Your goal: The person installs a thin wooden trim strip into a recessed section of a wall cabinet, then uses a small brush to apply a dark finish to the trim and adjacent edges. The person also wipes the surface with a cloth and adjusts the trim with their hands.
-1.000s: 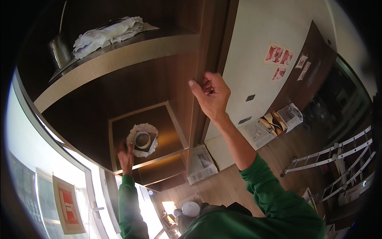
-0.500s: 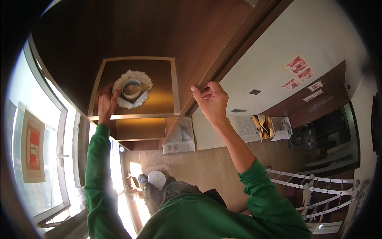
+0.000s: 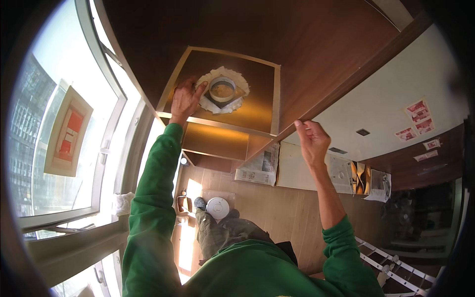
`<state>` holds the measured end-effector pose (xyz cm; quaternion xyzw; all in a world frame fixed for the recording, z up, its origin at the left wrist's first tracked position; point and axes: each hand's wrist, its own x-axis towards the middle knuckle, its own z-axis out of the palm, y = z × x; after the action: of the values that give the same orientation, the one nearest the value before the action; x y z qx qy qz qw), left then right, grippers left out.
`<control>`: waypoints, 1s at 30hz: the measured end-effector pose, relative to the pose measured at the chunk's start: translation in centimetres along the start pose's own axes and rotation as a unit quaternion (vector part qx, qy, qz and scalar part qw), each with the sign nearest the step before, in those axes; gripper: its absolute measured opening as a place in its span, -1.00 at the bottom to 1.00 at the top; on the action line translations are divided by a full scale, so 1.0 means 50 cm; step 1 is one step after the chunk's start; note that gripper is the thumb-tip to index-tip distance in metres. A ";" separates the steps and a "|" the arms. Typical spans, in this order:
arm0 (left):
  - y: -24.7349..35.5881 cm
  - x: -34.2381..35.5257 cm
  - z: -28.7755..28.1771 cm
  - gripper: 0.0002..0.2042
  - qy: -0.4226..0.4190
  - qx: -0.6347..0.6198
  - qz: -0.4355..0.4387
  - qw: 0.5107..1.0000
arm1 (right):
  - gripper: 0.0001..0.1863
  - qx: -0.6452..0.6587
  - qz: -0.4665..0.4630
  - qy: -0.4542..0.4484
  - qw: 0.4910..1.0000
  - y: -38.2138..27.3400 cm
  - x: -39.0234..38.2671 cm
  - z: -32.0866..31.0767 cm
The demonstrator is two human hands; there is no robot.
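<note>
At a dark wooden cabinet beside a bright window (image 3: 111, 128), we look down past two green sleeves to a pale ring (image 3: 223, 100), much like a roll of tape, sitting on crumpled white paper (image 3: 237, 80) upon a shelf (image 3: 260, 106). Pale strips (image 3: 276, 99) line the shelf's edges. Our left hand (image 3: 187, 100) lies at the shelf's left side, just beside the ring, fingers bent and thumb at the paper's edge; whether it grips the paper, we cannot tell. Our right hand (image 3: 314, 142), well apart from the ring, is raised near the cabinet's side panel (image 3: 321, 91) with its fingers curled in and thumb close to the forefinger; we cannot make out whether anything is pinched there. Under the shelf we see a lower compartment (image 3: 217, 139), and on the wooden floor (image 3: 267, 213) a white disc (image 3: 217, 208) near our legs. A ladder (image 3: 413, 270) stands at lower right.
</note>
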<state>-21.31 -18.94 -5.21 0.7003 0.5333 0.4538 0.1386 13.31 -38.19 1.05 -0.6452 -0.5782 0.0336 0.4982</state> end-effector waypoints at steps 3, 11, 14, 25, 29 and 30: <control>0.004 -0.005 -0.001 -0.42 0.020 0.064 -0.025 0.997 | -0.51 0.098 -0.026 0.069 0.992 -0.063 0.060 -0.036; -0.005 -0.036 -0.040 -0.54 0.092 -0.015 -0.075 0.993 | -0.56 -0.086 -0.010 0.032 0.996 -0.108 0.100 0.015; 0.024 -0.088 -0.102 -0.70 0.213 -0.057 -0.082 0.972 | -0.59 -0.054 -0.051 0.082 0.994 -0.087 0.097 0.011; 0.174 0.128 -0.500 -0.70 0.157 0.101 -0.005 0.982 | -0.52 -0.149 -0.033 0.067 0.986 -0.077 0.093 0.017; 0.341 0.181 -0.585 -0.78 0.281 -0.001 0.057 0.958 | -0.50 -0.163 -0.019 0.049 0.985 -0.094 0.096 0.016; 0.400 0.185 -0.596 -0.82 0.287 -0.004 0.130 0.949 | -0.50 -0.148 -0.015 0.046 0.988 -0.100 0.094 0.013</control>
<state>-32.05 -27.39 29.26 0.6031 0.4527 0.6521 -0.0779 10.90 -34.94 6.63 -0.7041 -0.5628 -0.0893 0.4238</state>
